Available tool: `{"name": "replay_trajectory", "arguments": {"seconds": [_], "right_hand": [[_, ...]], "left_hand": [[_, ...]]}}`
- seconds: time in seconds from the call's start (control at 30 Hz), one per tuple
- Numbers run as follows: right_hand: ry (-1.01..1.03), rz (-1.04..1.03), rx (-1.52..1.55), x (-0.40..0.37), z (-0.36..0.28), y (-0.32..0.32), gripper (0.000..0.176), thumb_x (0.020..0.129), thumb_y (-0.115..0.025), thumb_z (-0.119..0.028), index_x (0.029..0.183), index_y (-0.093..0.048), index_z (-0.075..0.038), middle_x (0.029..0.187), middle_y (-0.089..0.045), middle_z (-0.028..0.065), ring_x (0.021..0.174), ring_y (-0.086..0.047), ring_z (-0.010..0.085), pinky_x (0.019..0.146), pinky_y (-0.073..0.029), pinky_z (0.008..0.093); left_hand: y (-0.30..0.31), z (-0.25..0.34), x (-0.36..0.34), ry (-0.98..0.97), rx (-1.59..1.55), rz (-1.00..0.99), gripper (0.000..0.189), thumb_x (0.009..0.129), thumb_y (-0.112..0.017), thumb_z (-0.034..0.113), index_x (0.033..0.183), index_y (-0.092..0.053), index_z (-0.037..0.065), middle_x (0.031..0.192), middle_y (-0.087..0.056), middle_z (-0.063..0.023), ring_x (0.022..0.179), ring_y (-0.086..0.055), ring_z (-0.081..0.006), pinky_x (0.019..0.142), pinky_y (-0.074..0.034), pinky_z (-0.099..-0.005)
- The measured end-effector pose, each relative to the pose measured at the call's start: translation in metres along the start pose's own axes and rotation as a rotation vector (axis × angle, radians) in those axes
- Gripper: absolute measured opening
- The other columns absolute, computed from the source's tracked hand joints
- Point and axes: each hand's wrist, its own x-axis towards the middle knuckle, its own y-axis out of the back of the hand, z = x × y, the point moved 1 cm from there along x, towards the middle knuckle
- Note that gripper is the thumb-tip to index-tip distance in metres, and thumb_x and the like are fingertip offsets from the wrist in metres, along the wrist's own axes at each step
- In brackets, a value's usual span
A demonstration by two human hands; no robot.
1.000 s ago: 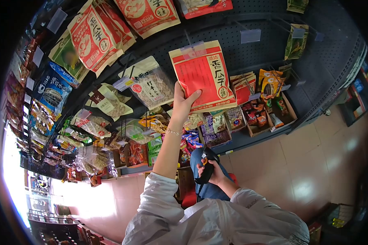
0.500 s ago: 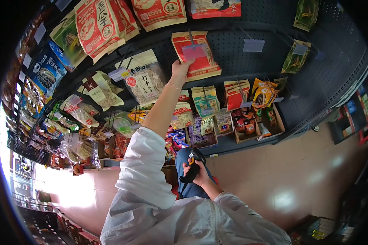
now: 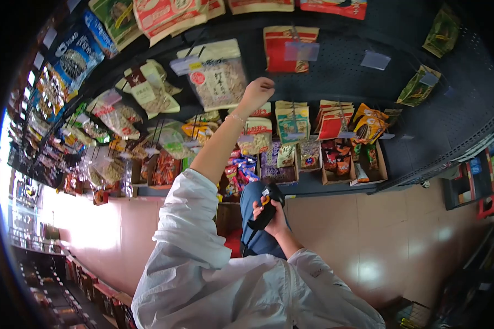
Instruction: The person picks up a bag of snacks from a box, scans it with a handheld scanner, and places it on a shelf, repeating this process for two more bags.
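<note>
My left hand is raised in front of the dark pegboard, fingers curled together, with nothing visible in them. Just above it hangs a red and cream bag behind a clear tag holder; the two do not touch. To its left is a large clear-fronted bag with a cream top. Down near my knee, my right hand is wrapped around a black handheld device with an orange button and a cable.
Teal bags, red bags and yellow bags hang lower on the rack. Open cardboard boxes of small packets line the bottom shelf. Several snack bags crowd the left. Tiled floor lies below.
My left hand has let go of the red and cream bag and come down below it. That bag now hangs straighter. The view has shifted, and my right hand still holds the device.
</note>
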Motion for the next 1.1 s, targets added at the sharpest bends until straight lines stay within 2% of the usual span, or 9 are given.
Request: {"name": "replay_trajectory", "arguments": {"seconds": [0.07, 0.13, 0.4, 0.47, 0.5, 0.7, 0.83, 0.97, 1.1], "right_hand": [[-0.005, -0.015, -0.012, 0.001, 0.0, 0.003, 0.027, 0.073, -0.057, -0.021, 0.097, -0.054, -0.009, 0.099, -0.045, 0.0107, 0.078, -0.05, 0.0159, 0.077, -0.04, 0.0323], [-0.006, -0.011, -0.061, -0.001, 0.002, -0.002, 0.026, 0.074, -0.057, -0.021, 0.096, -0.054, -0.009, 0.1, -0.045, 0.01, 0.079, -0.049, 0.0157, 0.078, -0.04, 0.032], [-0.064, -0.044, -0.069, 0.007, 0.005, 0.002, 0.028, 0.073, -0.058, -0.018, 0.098, -0.054, -0.007, 0.101, -0.042, 0.0085, 0.081, -0.046, 0.0147, 0.08, -0.038, 0.0288], [-0.073, -0.043, -0.124, 0.006, 0.006, 0.001, 0.028, 0.073, -0.059, -0.017, 0.098, -0.054, -0.007, 0.101, -0.041, 0.0077, 0.08, -0.045, 0.0145, 0.08, -0.038, 0.0282], [-0.085, -0.019, -0.127, 0.006, 0.006, 0.003, 0.028, 0.073, -0.059, -0.017, 0.098, -0.054, -0.007, 0.101, -0.041, 0.0077, 0.08, -0.045, 0.0145, 0.08, -0.038, 0.0282], [-0.049, -0.023, -0.11, 0.013, 0.013, 0.003, 0.026, 0.073, -0.059, -0.014, 0.097, -0.053, -0.004, 0.099, -0.039, 0.0068, 0.078, -0.045, 0.0136, 0.076, -0.037, 0.0266], [-0.028, 0.018, -0.135, 0.015, 0.022, 0.001, 0.026, 0.073, -0.059, -0.014, 0.095, -0.053, -0.004, 0.098, -0.04, 0.0065, 0.077, -0.045, 0.0137, 0.075, -0.037, 0.0263], [-0.022, 0.045, -0.23, 0.015, 0.026, -0.002, 0.024, 0.075, -0.058, -0.016, 0.096, -0.053, -0.004, 0.097, -0.041, 0.0062, 0.079, -0.045, 0.0139, 0.076, -0.037, 0.0269], [0.0, 0.056, -0.241, 0.013, 0.027, -0.005, 0.023, 0.076, -0.056, -0.016, 0.096, -0.053, -0.004, 0.098, -0.041, 0.0063, 0.08, -0.045, 0.0139, 0.077, -0.037, 0.0273]], "left_hand": [[0.014, -0.003, -0.028, 0.251, -0.334, -0.316, 0.017, 0.082, -0.05, 0.011, 0.095, -0.054, 0.002, 0.086, -0.06, -0.0058, 0.074, -0.058, -0.013, 0.067, -0.047, -0.0247], [0.023, -0.027, -0.055, 0.194, -0.307, -0.386, 0.017, 0.084, -0.048, 0.014, 0.094, -0.056, 0.003, 0.085, -0.06, -0.0048, 0.072, -0.057, -0.0096, 0.06, -0.047, -0.0209], [0.078, -0.11, -0.216, 0.516, -0.083, -0.544, 0.026, 0.081, -0.049, 0.029, 0.087, -0.055, 0.004, 0.069, -0.055, -0.0026, 0.059, -0.051, -0.011, 0.051, -0.041, -0.0251], [0.094, -0.124, -0.259, 0.418, 0.235, -0.648, 0.027, 0.081, -0.048, 0.027, 0.082, -0.055, 0.002, 0.067, -0.054, -0.004, 0.054, -0.047, -0.0126, 0.051, -0.039, -0.0286], [0.092, -0.191, -0.278, 0.445, 0.291, -0.778, 0.029, 0.079, -0.049, 0.028, 0.08, -0.055, 0.0, 0.065, -0.053, -0.0054, 0.056, -0.048, -0.0133, 0.053, -0.039, -0.0292], [0.147, -0.186, -0.401, 0.688, 0.573, -0.402, 0.034, 0.074, -0.051, 0.031, 0.086, -0.058, 0.0, 0.075, -0.059, -0.0155, 0.071, -0.056, -0.0251, 0.065, -0.043, -0.0364], [0.163, -0.237, -0.468, 0.892, 0.698, -0.289, 0.033, 0.064, -0.059, 0.028, 0.086, -0.062, 0.004, 0.087, -0.061, -0.0112, 0.082, -0.059, -0.0264, 0.068, -0.048, -0.0367], [0.181, -0.164, -0.492, 1.053, 0.7, -0.164, 0.032, 0.057, -0.068, 0.016, 0.086, -0.063, 0.006, 0.089, -0.061, -0.0099, 0.084, -0.059, -0.0251, 0.068, -0.049, -0.0352], [0.184, -0.174, -0.521, 1.213, 0.743, -0.213, 0.038, 0.054, -0.075, 0.015, 0.089, -0.063, 0.008, 0.094, -0.061, -0.0085, 0.089, -0.059, -0.0232, 0.069, -0.049, -0.0351]]}}
